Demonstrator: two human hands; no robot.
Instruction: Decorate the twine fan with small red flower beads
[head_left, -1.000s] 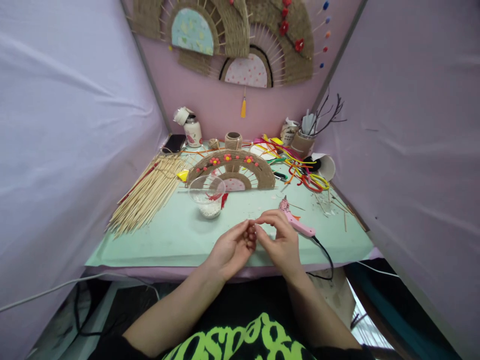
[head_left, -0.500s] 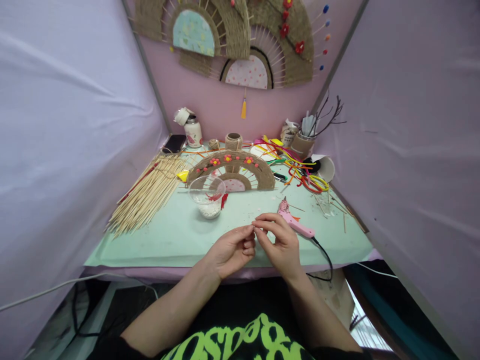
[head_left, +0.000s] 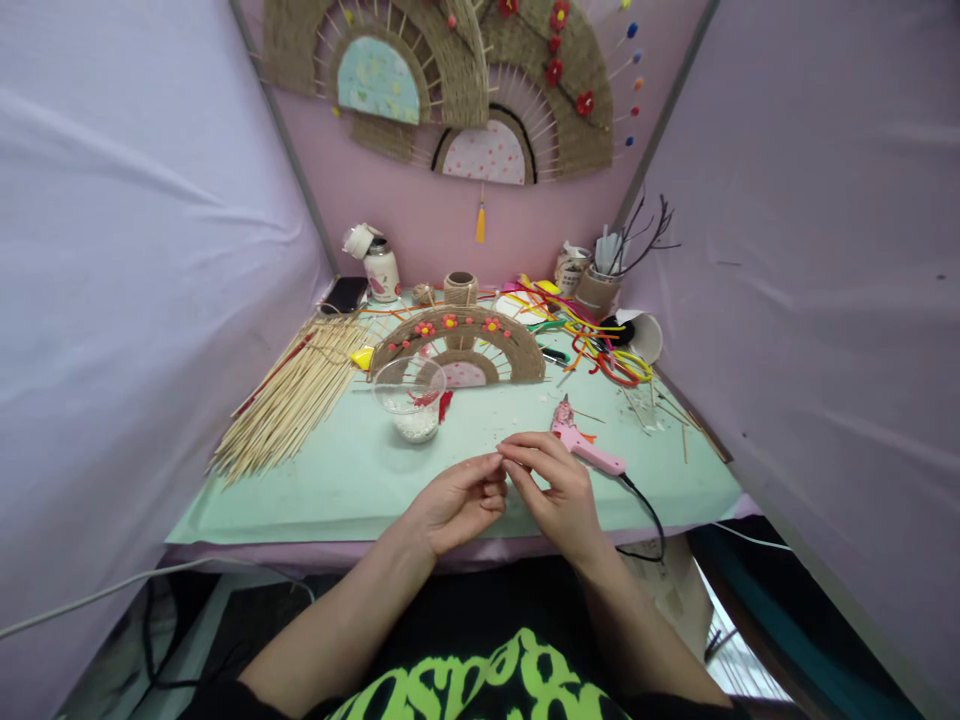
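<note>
My left hand (head_left: 466, 502) and my right hand (head_left: 553, 492) meet fingertip to fingertip above the front of the table. Both are closed in a pinch; whatever lies between the tips is too small or hidden to name. Just beyond my right hand rests a pink glue gun (head_left: 592, 452), its nozzle pointing away from me. Ahead of my left hand stands a clear plastic cup (head_left: 414, 425) with white bits in it, and a red piece (head_left: 445, 405) lies beside it. Behind the cup is a twine-woven fan (head_left: 517, 345) with small red flowers.
Bamboo sticks (head_left: 289, 400) lie in a bundle at the left. Coloured pipe cleaners (head_left: 592, 335) and a white cup (head_left: 646, 338) clutter the back right. A twine spool (head_left: 460, 290), a bottle (head_left: 382, 272) and a phone (head_left: 345, 295) stand along the back. The glue gun's cord (head_left: 651, 510) hangs over the edge.
The view has shifted slightly, so the table things appear a little lower and further left. My hands keep the same fingertip-to-fingertip pinch.
</note>
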